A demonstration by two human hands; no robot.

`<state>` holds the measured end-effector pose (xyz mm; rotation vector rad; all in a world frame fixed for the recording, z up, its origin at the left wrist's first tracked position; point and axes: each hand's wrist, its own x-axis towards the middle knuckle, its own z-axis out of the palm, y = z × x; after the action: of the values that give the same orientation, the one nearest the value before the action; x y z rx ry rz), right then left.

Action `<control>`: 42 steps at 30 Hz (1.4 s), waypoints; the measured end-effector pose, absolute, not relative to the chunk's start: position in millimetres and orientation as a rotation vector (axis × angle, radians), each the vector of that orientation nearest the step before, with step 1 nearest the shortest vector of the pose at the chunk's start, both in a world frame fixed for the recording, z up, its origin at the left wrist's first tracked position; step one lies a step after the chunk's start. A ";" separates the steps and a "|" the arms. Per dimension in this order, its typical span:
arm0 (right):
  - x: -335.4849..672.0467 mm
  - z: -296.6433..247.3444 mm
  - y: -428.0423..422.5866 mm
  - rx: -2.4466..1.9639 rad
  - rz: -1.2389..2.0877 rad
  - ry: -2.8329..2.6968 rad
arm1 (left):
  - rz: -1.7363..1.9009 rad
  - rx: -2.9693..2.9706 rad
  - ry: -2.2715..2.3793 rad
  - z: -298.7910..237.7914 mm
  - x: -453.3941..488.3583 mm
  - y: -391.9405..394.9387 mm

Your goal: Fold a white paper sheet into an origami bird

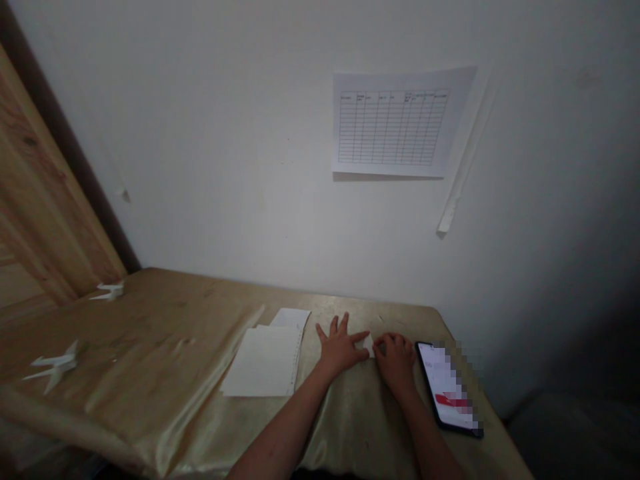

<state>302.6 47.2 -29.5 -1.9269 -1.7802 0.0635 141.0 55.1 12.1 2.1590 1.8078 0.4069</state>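
A small piece of white folded paper (369,345) lies on the cloth-covered table between my two hands, mostly covered by fingers. My left hand (342,345) has its fingers spread wide, with the thumb and forefinger stretched to the paper's left side. On the other side, my right hand (396,357) is closed, fingers curled and fingertips pinching the paper's right edge. Left of my left hand lie white paper sheets (263,361), one with a torn, perforated edge. Just right of my right hand rests a phone (445,387) with a lit screen, partly pixelated.
Two folded white paper figures, a nearer one (57,365) and a farther one (111,291), sit on the left of the gold tablecloth (165,333). A printed table sheet (393,127) hangs on the white wall behind. Wooden boards (45,173) stand at far left.
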 end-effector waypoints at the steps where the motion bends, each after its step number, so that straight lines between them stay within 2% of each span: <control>1: 302.9 -29.0 46.8 -1.917 0.073 -1.783 | 0.416 2.173 1.810 11.3 140.9 54.4; 8: 307.3 -28.1 46.7 -1.835 0.131 -1.787 | 0.428 2.217 1.792 12.8 136.1 49.1; 17: 310.3 -29.4 49.6 -1.823 0.149 -1.767 | 0.615 2.283 1.570 12.3 136.8 50.6; 42: 310.0 -33.2 52.3 -1.836 0.143 -1.762 | 0.408 2.220 1.740 13.8 131.9 54.1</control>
<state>310.0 52.3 -33.2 -1.8357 -1.7623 0.1428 131.9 54.1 13.8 2.2200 1.7402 0.4082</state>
